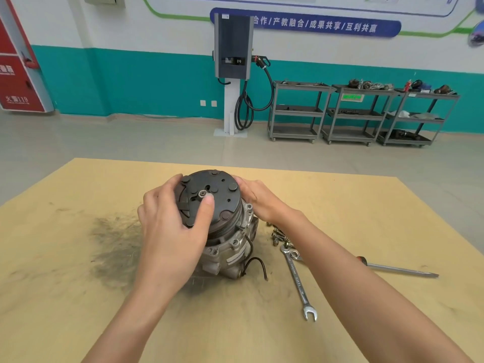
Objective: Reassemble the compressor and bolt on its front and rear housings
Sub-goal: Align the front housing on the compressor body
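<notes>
On the table (78,297), a dark grease smear (115,244) lies at nine o'clock from the compressor (222,231), which stands upright near the table's middle with its black clutch plate (212,195) facing up and tilted a little toward the camera. The left hand (170,226) cups the plate's nine-o'clock edge; its fingers (167,184) curl over the rim at about ten o'clock, while the thumb (207,208) lies across the plate face with its tip just beside the centre nut (202,193). The right hand (256,200) holds the opposite rim at three o'clock, its fingers wrapped round the far side (their tips are hidden behind the plate, so how tightly they press I cannot tell). At four o'clock from the compressor a small pile of bolts (279,235) lies loose on the table, touching the ring end of a spanner (298,279), and farther toward three o'clock rests a screwdriver (398,269). Judging from this, the body looks stacked together with the pulley end on, but the loose bolts suggest the housings are not yet bolted down; the remaining work is likely seating the parts squarely, threading those bolts and tightening them with the spanner. A short black wire (258,265) trails from the body at five o'clock.
</notes>
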A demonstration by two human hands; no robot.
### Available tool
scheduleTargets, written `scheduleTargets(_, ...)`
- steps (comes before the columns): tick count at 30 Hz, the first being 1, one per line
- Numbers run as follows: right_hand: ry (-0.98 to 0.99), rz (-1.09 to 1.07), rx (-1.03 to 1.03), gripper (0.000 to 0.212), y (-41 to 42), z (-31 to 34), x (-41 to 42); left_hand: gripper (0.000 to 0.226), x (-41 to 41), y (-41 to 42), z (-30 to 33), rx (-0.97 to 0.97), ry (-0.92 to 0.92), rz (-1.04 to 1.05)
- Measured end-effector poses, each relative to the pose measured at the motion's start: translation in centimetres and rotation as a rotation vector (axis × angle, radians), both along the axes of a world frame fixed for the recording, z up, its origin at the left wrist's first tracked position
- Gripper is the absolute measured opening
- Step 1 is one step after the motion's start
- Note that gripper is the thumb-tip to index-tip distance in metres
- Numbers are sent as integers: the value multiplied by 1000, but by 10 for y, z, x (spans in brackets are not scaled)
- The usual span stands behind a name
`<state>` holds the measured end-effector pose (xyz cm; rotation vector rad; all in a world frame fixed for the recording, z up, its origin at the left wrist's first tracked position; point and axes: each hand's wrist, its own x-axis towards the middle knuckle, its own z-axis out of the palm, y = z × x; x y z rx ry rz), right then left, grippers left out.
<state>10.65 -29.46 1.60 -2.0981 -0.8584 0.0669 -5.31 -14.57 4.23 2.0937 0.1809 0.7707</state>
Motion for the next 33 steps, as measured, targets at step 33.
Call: scheduleTargets(33, -139, -569, -680, 21, -110, -74, -30, 41, 40, 20, -8, 41, -277, -267)
